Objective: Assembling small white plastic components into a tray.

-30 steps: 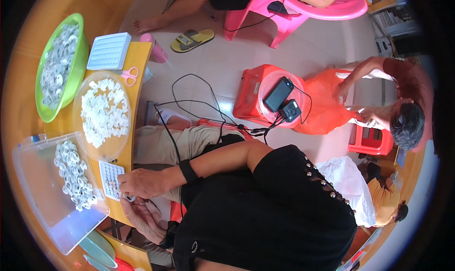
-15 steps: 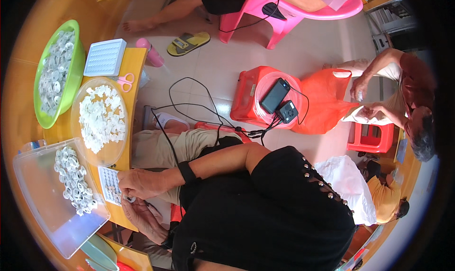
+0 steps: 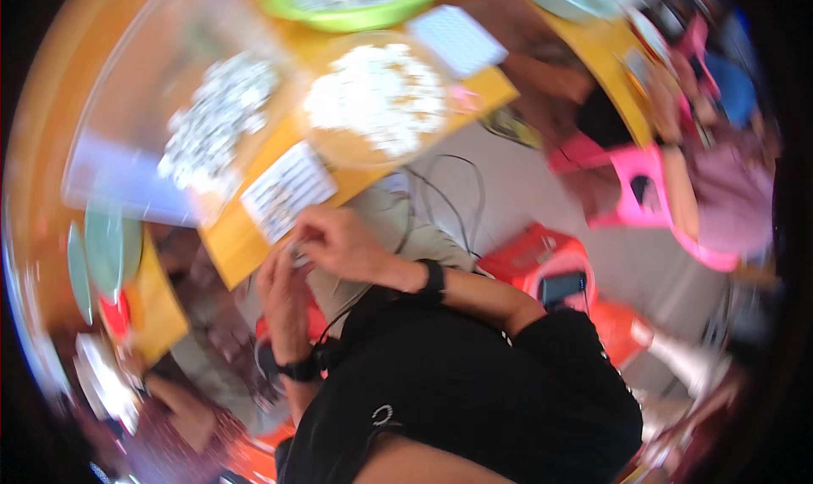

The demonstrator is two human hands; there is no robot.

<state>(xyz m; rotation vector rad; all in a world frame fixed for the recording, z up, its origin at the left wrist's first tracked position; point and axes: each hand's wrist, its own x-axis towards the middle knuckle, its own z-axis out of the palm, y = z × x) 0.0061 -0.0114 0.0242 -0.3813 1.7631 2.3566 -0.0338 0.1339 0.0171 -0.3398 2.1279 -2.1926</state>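
Note:
My left hand (image 3: 282, 293) and my right hand (image 3: 337, 242) meet just in front of the table edge. Between their fingertips is a small whitish-grey plastic piece (image 3: 300, 257), blurred and partly covered by the fingers. Both hands are closed around it. Right beside them on the table lies a small white tray (image 3: 288, 191) with rows of compartments, some holding small parts. Beyond it, a round clear plate (image 3: 347, 152) bears a heap of small white pieces (image 3: 373, 94). To the left, a clear bin (image 3: 127, 175) contains a pile of grey-and-white plastic pieces (image 3: 218, 121).
A green basin (image 3: 339, 18) of similar parts, a light blue grid tray (image 3: 457, 39) and pink scissors (image 3: 464, 97) are further back. A red stool (image 3: 533, 251) with black devices (image 3: 561, 287) stands at right. Cables cross the floor. Other people sit nearby.
The whole view has swung round and blurred, so the table now lies ahead instead of at the left. My hands stay together at the small piece beside the white tray.

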